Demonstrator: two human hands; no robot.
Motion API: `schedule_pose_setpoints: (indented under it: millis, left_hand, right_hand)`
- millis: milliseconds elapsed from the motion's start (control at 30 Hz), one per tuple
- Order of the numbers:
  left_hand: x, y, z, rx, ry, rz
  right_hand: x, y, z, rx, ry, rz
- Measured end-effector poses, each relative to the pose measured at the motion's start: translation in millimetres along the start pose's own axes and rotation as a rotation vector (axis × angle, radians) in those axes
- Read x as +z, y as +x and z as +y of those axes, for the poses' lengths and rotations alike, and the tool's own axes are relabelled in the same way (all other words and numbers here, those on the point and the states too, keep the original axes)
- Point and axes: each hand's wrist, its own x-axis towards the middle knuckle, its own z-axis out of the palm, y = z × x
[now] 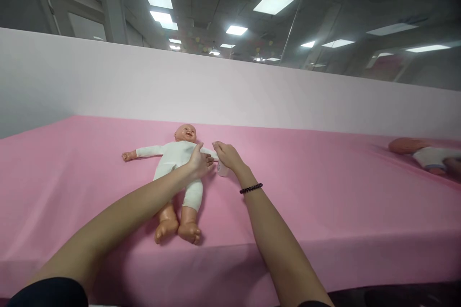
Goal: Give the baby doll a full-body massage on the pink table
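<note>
A baby doll (183, 151) in a white cloth suit lies on its back on the pink-covered table, head away from me and bare feet toward me. My left hand (201, 161) is over the doll's side by its arm on the right, thumb raised and fingers apart. At the end of that same arm, my right hand (227, 155) has its fingers curled round the doll's hand, which is hidden. Just below my right hand is a small whitish, translucent object (222, 169); its kind is unclear.
Pink cloth (306, 192) covers the long table. Behind it stands a low white wall (234, 93) with glass above. At the far right lies another doll (425, 153), blurred, with a person's hand (453, 165) beside it.
</note>
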Motion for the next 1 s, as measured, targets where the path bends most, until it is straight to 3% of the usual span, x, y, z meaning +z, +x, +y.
schedule_pose_setpoints:
  millis: [100,167,367,600,767,933,1000]
  left_hand:
    - [-14.2,5,2,0.020,-0.072,-0.013]
    - [-18.6,6,2,0.033,-0.087,-0.035]
    - [-20.3,3,-4,-0.007,-0.097,-0.120]
    - [-23.4,0,-2,-0.005,-0.090,-0.146]
    - [-22.5,-1,-1,-0.003,-0.077,-0.182]
    - [-22.2,-3,1,-0.010,-0.069,-0.165]
    - [-22.5,-3,0,-0.009,-0.065,-0.165]
  right_hand:
    - [0,2,-11,-0.041,0.212,0.134]
    - [1,4,-13,-0.043,0.231,0.202]
    - [11,3,-9,0.020,0.113,-0.099]
    - [9,6,-9,-0.031,0.050,0.186]
    - [16,4,-13,-0.017,-0.073,-0.014]
    - [13,1,-18,-0.028,-0.076,0.186]
    - [10,0,-21,-0.033,-0.091,0.210]
